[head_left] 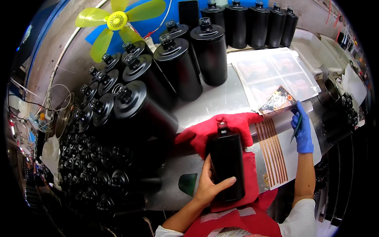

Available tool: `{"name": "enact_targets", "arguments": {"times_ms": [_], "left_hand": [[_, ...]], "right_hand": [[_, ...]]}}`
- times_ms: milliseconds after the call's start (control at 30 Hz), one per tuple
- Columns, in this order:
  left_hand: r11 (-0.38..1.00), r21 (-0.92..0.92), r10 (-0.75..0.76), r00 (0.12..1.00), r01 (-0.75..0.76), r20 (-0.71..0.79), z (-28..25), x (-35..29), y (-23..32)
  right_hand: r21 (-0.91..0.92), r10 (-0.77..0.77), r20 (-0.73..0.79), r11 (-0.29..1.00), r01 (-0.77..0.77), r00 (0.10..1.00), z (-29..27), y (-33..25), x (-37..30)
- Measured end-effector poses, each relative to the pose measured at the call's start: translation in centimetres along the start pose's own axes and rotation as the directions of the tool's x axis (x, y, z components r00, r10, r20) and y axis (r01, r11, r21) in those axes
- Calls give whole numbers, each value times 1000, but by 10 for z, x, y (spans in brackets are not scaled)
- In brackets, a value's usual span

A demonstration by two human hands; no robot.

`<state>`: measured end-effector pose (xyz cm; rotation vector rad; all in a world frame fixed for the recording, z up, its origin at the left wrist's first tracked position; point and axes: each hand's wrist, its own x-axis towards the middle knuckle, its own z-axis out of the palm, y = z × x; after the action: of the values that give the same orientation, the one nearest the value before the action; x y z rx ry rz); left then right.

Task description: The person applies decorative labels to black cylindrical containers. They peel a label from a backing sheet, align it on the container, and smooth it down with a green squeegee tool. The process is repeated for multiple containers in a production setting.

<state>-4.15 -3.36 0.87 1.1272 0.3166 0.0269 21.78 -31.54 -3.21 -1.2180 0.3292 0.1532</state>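
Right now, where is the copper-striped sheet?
In the head view, the copper-striped sheet lies right of centre, between red cloth and gloved right hand.

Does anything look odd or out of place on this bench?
Mildly odd: the right grip wears a blue glove, while the left grip is bare. Also, the patterned piece sits askew against the pale sheet. No obvious spill shows.

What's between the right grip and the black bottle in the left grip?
Nothing upright visible. Between the blue-gloved right grip and the black bottle lie the copper-striped sheet and red cloth, both low. The left grip covers part of the bottle's lower left side.
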Motion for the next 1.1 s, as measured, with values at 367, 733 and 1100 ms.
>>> {"name": "enact_targets", "arguments": {"times_ms": [367,733,1100], "left_hand": [[989,61,129,989,-134,72,1,5,-4],[601,425,536,735,-677,416,13,-10,56],[868,116,449,864,-482,229,20,-79,67]], "right_hand": [[-673,-697,334,295,678,635,25,-51,-89],[-449,-354,771,288,846,530,101,-124,-257],[-385,-135,772,677,627,620,92,-82,-279]]}}
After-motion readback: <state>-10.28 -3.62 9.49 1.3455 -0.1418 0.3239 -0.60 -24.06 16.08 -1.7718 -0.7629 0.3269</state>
